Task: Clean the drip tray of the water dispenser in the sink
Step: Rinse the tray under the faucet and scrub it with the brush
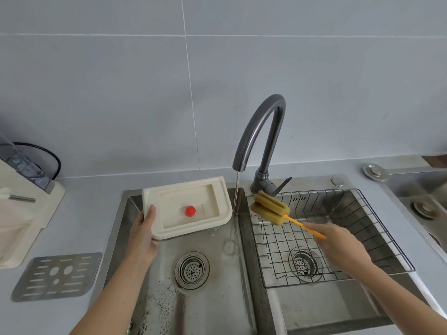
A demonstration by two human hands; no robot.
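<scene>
The cream plastic drip tray [169,228] with a red float [190,211] inside is held tilted above the left sink basin [217,298]. My left hand [145,234] grips its near left corner, thumb on the rim. My right hand [338,245] holds the orange handle of a yellow sponge brush [271,209] over the right basin, its sponge head just right of the tray and apart from it. A thin stream of water [236,192] runs from the dark faucet [263,136] past the tray's right edge.
The metal drip grate [56,276] lies on the counter at left, beside the water dispenser [21,213]. A wire rack [326,238] sits in the right basin. Both basins have round drain strainers [192,270]. Another sink [425,204] is at far right.
</scene>
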